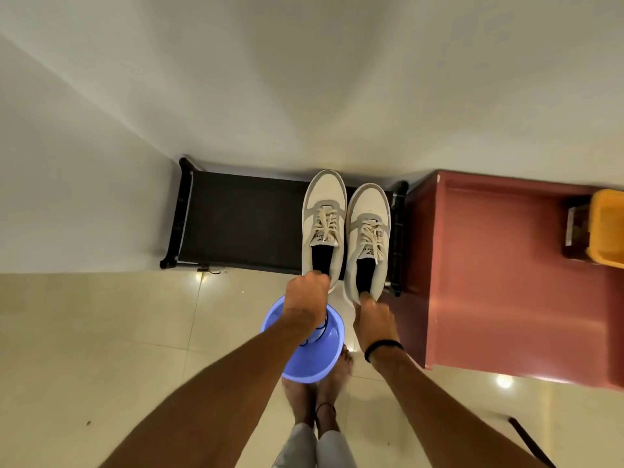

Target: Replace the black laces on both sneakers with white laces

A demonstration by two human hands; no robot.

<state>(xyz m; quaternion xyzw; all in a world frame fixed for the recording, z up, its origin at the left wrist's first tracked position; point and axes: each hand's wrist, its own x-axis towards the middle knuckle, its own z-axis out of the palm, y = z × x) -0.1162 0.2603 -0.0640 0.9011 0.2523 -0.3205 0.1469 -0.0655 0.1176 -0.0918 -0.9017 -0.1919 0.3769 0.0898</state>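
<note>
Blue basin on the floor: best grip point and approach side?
Take the blue basin by its rim on the near-left arc, coming from above. It sits upright and open, the rim is bare there, and the left hand and forearm cover the far side. Dark cords lie inside.

- Left sneaker (323, 221): white and grey low-top, toe pointing away toward the wall, sole down over the black shoe rack's top. It is laced with cream-white laces (325, 221) tied over the tongue; the dark inside shows at the opening.
- Right sneaker (368, 238): a matching shoe just beside the left one, parallel, set slightly nearer. Its white laces (371, 239) are loosely tied, one end trailing down the side.
- Black laces (317, 334): thin dark cord lying in the blue basin below, partly hidden by a forearm.
</note>
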